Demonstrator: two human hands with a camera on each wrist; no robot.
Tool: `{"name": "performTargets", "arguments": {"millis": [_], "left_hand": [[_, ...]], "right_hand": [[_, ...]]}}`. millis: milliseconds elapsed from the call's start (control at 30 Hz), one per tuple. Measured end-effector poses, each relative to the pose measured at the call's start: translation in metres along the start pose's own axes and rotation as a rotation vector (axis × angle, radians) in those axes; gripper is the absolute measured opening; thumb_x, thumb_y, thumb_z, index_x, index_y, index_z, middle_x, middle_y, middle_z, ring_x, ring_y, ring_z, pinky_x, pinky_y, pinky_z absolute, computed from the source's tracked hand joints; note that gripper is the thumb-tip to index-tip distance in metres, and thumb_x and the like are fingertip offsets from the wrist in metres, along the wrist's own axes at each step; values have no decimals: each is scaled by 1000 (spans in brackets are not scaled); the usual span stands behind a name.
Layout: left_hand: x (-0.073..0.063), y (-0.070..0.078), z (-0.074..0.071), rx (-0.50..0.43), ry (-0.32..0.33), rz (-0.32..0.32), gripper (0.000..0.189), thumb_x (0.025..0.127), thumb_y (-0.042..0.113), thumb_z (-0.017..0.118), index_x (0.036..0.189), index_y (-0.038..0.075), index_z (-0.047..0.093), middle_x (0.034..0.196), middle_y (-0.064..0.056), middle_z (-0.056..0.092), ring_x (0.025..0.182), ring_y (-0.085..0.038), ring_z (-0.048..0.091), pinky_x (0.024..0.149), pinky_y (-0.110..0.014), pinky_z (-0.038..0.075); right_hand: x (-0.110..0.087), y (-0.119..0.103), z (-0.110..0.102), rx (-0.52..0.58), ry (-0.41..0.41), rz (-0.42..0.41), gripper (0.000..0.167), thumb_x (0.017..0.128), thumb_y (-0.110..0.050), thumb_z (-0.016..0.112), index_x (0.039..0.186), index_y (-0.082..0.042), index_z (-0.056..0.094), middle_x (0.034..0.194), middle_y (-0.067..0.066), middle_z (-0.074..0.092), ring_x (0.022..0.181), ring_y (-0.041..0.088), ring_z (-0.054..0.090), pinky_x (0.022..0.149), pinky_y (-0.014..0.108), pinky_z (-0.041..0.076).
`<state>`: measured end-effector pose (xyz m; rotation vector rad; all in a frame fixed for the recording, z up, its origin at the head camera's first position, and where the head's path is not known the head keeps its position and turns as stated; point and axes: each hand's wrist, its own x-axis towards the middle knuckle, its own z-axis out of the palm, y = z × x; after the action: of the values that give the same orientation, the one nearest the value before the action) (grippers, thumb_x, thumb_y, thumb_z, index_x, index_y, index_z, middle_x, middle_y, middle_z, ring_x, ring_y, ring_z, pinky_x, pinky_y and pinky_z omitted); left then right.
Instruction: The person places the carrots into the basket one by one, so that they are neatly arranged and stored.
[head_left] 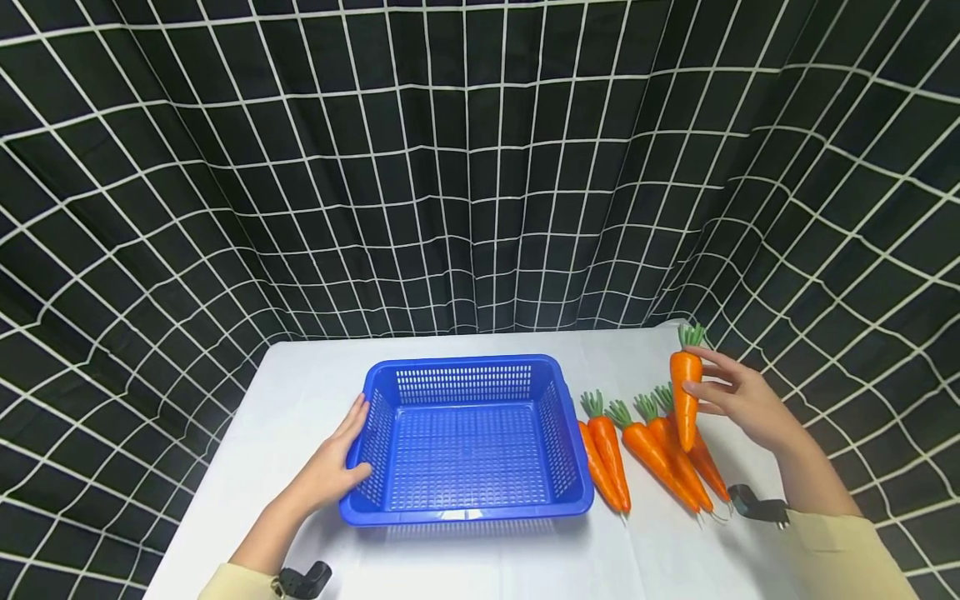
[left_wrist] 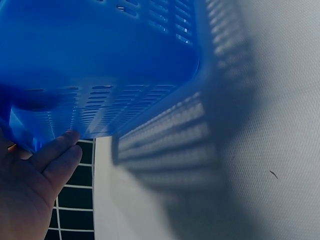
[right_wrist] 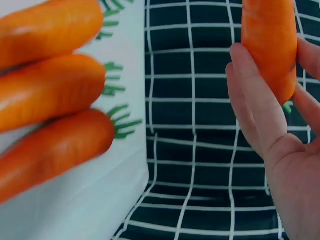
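In the head view a blue plastic basket [head_left: 467,517] with slotted walls stands on the white table. My left hand [head_left: 327,467] holds its left side, thumb over the rim and fingers along the outer wall. Those fingers [left_wrist: 62,155] lie straight against the basket [left_wrist: 100,55] in the left wrist view. Over at the right, my right hand [head_left: 750,406] pinches a carrot [head_left: 685,392] between thumb and fingers, leafy top upward. The right wrist view shows this carrot [right_wrist: 270,45] upright in the fingers of the hand [right_wrist: 285,150].
Several more carrots [head_left: 656,458] lie side by side on the white table [head_left: 300,383], right of the basket, their green tops toward the back. The leftmost one partly hides behind the basket's right rim. A black curtain with white grid lines [head_left: 465,167] surrounds the table.
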<state>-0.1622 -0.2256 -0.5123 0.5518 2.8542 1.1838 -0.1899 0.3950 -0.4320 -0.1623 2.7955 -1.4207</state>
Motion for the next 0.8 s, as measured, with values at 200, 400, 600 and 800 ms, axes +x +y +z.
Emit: {"name": "performTargets", "arguments": {"millis": [200, 400, 600, 800], "left_hand": [[1, 0, 1, 8, -1, 1, 96, 76, 11, 64, 160, -1, 18, 169, -18, 9, 150, -48, 22, 116, -65, 26], [1, 0, 1, 7, 1, 7, 95, 77, 11, 65, 159, -1, 18, 169, -18, 9, 150, -48, 22, 116, -65, 27], [0, 0, 0, 10, 3, 6, 95, 77, 11, 65, 160, -1, 19, 169, -17, 10, 150, -48, 23, 116, -64, 26], [-1, 1, 0, 5, 1, -2, 96, 77, 10, 65, 160, 0, 18, 169, -18, 9, 150, -48, 22, 116, -64, 26]], "right_hand": [[4, -13, 9, 4, -13, 4, 69, 96, -32, 66, 156, -13, 38, 142, 29, 49, 100, -3, 63, 77, 34, 63], [5, -30, 16, -13, -28, -9, 69, 96, -33, 66, 156, -13, 37, 143, 29, 48, 108, 20, 69, 79, 37, 63], [8, -45, 24, 14, -74, -27, 66, 99, -31, 62, 158, -16, 35, 148, 29, 43, 123, 46, 58, 83, 43, 62], [11, -59, 34, 47, -87, -48, 66, 99, -27, 63, 158, -18, 36, 150, 28, 44, 126, 49, 56, 80, 39, 63]]}}
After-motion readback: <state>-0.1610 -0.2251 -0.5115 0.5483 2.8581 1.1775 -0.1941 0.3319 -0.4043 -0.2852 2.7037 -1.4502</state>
